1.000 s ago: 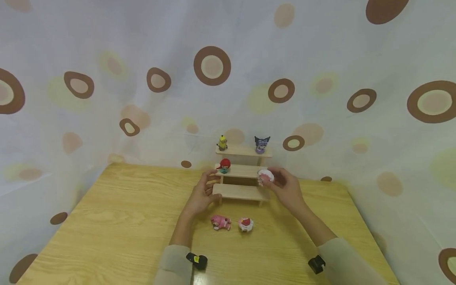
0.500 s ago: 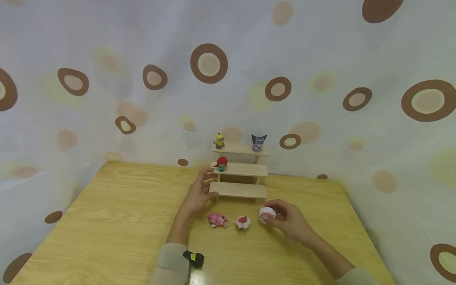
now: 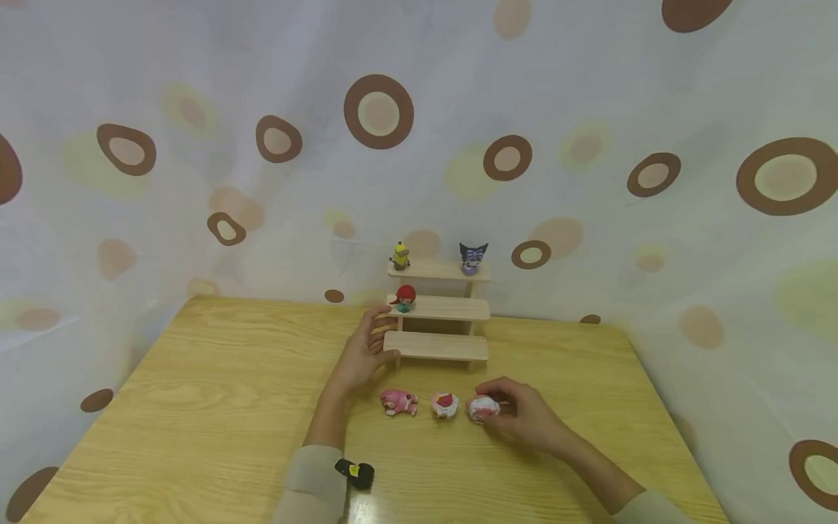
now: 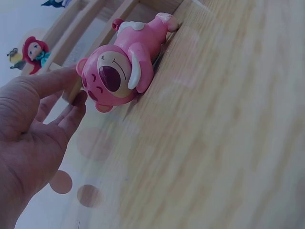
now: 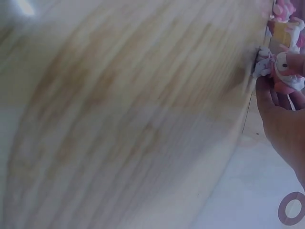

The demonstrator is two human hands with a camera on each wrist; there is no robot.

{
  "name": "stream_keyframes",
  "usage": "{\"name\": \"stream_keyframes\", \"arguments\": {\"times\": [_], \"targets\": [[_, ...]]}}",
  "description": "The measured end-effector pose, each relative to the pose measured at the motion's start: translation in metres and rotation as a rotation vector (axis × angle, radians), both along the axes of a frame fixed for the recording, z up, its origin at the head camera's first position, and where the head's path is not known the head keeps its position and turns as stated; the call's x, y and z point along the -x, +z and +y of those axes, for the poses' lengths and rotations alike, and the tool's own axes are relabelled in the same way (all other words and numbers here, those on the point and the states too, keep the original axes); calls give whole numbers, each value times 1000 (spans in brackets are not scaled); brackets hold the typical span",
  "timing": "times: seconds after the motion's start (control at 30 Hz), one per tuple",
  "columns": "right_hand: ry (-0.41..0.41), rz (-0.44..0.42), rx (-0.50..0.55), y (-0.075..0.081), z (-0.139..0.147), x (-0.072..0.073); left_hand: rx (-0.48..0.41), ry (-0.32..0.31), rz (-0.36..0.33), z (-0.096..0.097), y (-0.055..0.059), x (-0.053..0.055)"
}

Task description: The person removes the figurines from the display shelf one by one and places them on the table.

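Observation:
My right hand [image 3: 527, 418] pinches a white and pink figurine [image 3: 483, 409] low at the table, to the right of the other loose figurines. In the right wrist view, that figurine [image 5: 286, 71] sits between thumb and fingers. My left hand [image 3: 360, 356] grips the left end of a three-step wooden display shelf [image 3: 445, 346], its thumb at the lowest step. Close to that hand, a pink bear figurine [image 4: 119, 71] lies on its side. Between the bear and my right hand is a white figurine with a red top [image 3: 445, 405].
A yellow figurine [image 3: 400, 257] and a purple figurine with black pointed ears [image 3: 472, 259] stand on the top step. On the middle step, at left, is a red-haired figurine [image 3: 404, 298]. A dotted cloth [image 3: 419, 182] hangs behind the wooden table [image 3: 216, 407].
My right hand has brought the white and pink figurine from the right end of the shelf's middle step down to the table front. My left hand stays at the shelf.

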State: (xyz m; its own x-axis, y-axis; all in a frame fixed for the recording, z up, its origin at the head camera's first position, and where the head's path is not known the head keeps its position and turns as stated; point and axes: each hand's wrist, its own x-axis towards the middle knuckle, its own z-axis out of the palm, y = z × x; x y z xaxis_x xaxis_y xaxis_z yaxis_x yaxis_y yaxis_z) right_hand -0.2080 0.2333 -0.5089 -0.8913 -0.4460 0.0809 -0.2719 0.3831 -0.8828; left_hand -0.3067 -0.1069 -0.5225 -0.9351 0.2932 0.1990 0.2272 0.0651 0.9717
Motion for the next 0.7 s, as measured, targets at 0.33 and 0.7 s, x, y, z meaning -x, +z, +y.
{"name": "stream_keyframes", "arguments": {"times": [0.33, 0.7], "targets": [[42, 99, -69, 19, 3, 19, 5, -7, 0, -2, 4, 1], [-36, 244, 8, 76, -38, 78, 0, -8, -4, -2, 1, 3]]}}
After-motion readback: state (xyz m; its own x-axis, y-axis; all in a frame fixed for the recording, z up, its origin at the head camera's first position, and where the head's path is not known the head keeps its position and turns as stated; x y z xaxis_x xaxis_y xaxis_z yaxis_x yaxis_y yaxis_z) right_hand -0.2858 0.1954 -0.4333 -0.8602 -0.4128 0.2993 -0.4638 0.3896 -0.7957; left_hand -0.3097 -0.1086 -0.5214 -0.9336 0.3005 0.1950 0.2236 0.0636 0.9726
